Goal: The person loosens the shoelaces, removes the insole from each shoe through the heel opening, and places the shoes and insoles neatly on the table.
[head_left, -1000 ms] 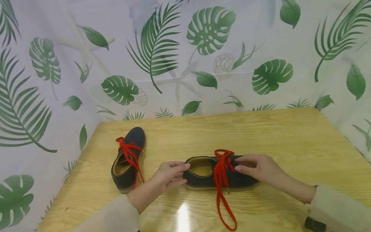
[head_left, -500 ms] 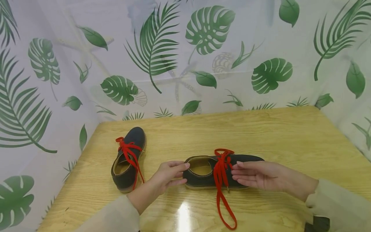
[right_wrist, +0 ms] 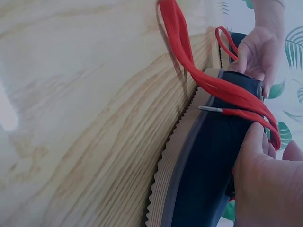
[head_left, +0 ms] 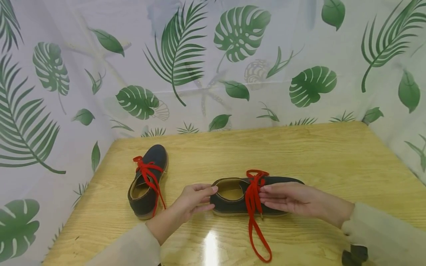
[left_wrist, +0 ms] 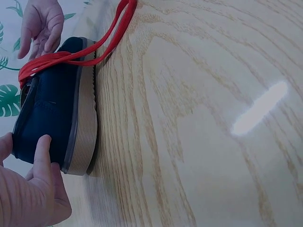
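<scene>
Thumb and fingers of the left hand (head_left: pixel 189 200) are pinching the heel of the nearer shoe (head_left: pixel 229 208), which is sitting sole-down on the table (head_left: pixel 332 155); the right hand (head_left: pixel 296 198), fingers nearly straight, is hovering by the red laces (head_left: pixel 253 199), contact unclear.

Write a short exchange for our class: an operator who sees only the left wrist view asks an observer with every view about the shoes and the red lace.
Operator: I see one navy lace-up shoe at the left hand. Is there another?
Observer: Yes, the head view shows a second lace-up shoe standing to the left of that one.
Operator: Does the red lace have a loose end?
Observer: Yes, the right wrist view shows its metal-looking tip.
</scene>
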A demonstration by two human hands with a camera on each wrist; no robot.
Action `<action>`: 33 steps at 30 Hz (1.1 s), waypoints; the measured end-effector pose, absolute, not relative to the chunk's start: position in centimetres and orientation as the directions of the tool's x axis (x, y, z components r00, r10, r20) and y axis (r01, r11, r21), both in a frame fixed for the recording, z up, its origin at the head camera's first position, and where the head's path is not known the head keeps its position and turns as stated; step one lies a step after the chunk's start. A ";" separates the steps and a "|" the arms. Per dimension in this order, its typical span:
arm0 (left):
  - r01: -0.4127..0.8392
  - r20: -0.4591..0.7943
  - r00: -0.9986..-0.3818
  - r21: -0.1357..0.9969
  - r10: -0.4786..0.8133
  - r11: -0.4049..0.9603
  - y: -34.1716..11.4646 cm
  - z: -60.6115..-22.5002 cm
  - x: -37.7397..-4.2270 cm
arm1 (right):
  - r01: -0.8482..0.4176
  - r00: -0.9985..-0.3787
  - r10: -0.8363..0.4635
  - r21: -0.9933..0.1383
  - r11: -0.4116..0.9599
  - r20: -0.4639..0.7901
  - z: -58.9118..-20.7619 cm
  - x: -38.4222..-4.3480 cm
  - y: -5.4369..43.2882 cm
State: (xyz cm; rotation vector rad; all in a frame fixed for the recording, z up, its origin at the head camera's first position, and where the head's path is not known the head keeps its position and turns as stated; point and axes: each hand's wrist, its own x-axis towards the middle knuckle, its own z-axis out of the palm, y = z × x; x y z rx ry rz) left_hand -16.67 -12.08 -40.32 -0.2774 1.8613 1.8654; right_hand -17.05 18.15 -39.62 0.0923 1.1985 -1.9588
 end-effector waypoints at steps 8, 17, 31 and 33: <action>-0.457 -0.456 -0.868 0.889 0.196 0.042 -12.2 -40.3 -16.5 | 0.611 -0.679 -0.587 -0.783 -0.118 -0.442 -39.8 -16.9 16.9; -0.457 -0.456 -0.870 0.889 0.188 0.041 -12.2 -40.5 -16.4 | 0.589 -0.671 -0.591 -0.806 -0.059 -0.447 -39.3 -16.6 16.3; -0.455 -0.454 -0.872 0.890 0.183 0.043 -12.0 -40.9 -16.6 | 0.657 -0.634 -0.615 -0.745 -0.112 -0.468 -39.3 -16.0 15.2; -0.458 -0.458 -0.870 0.888 0.183 0.041 -12.0 -40.9 -16.6 | 0.675 -0.617 -0.645 -0.724 -0.140 -0.451 -39.3 -16.0 15.3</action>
